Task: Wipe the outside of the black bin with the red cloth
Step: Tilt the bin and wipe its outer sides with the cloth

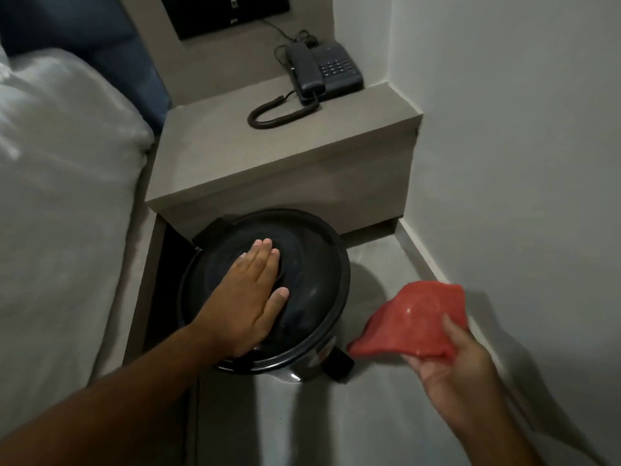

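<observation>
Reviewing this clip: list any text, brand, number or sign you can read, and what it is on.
No text is legible.
Telephone keypad: the keys show only pale specks, too small to read.
Dark wall panel: two small white marks, blurred, unreadable.
Black bin and red cloth: no lettering visible.

Two bare arms reaching forward and down
Left hand (250, 297) flat, palm down, fingers extended together; right hand (453, 358) palm up, fingers curled closed

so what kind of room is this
Most likely a hotel bedroom. A bed with white linen sits on the left, a corded desk phone rests on a built-in bedside shelf, and a small black bin stands on the floor below it.
</observation>
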`<state>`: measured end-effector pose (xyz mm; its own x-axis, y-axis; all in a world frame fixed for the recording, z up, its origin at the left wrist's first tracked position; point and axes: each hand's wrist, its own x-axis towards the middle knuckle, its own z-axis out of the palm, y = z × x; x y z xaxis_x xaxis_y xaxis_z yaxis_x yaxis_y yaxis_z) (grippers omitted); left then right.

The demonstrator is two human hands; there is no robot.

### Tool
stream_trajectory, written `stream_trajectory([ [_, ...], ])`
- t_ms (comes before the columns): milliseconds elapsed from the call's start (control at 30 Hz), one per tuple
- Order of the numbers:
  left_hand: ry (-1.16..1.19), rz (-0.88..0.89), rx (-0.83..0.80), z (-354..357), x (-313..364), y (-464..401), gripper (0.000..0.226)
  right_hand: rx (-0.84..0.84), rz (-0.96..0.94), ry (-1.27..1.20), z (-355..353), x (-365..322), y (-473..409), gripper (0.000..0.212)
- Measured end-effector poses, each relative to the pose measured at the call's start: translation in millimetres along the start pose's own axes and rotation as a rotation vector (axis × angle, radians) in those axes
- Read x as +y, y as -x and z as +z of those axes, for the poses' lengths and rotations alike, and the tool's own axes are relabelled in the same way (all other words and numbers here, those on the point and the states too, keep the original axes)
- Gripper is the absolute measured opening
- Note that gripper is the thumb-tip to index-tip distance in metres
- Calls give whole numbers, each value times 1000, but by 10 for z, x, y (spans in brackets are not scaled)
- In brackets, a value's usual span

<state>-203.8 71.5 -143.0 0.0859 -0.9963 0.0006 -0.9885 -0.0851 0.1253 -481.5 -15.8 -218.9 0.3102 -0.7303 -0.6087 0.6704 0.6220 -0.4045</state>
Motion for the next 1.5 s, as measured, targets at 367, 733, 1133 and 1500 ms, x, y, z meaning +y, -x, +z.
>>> stream_trajectory([
  [367, 45, -216, -109, -116, 323, -173, 98, -102, -46, -51, -203, 90, 47, 51],
  [733, -65, -274, -43, -169, 675, -273, 124, -14, -104, 40, -390, 61, -48, 51],
  [1133, 439, -88, 6, -458, 227, 132, 78, -21, -514, 410, -264, 326, 76, 43],
  [1500, 170, -160, 110, -380, 449, 340, 86, 170, -732, 512, -105, 909, 225, 37],
])
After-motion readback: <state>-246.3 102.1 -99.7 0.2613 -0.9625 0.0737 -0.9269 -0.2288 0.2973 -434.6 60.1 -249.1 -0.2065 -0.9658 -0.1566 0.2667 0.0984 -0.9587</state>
